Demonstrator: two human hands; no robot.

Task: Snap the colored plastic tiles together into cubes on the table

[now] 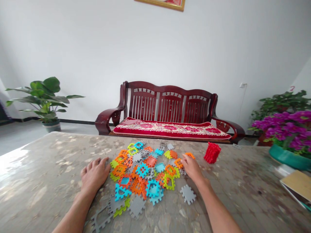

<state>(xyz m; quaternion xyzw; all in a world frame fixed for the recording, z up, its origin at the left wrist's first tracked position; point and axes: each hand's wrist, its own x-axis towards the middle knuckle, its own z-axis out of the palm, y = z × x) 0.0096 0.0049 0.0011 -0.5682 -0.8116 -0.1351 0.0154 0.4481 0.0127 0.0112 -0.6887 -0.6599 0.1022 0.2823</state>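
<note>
My left hand (96, 173) lies palm down on the table, fingers spread, at the left edge of a loose pile of flat plastic interlocking tiles. It holds nothing. At the pile's right side, my right hand (191, 165) has its fingers drawn together at an orange interlocking tile (178, 163); part of the grip is hidden. Another orange tile (190, 155) shows just beyond this hand. Among the heap are blue tiles (142, 170), green tiles, orange tiles and grey tiles, several with window-like cutouts. A separate grey tile (188, 194) rests below my right hand.
A red stack of toothed pieces (212, 152) stands right of my right hand. Purple flowers in a teal planter (289, 158) and a box-like tan item (297, 184) are at the table's right. Beyond the table (48, 168) is a wooden bench (167, 103).
</note>
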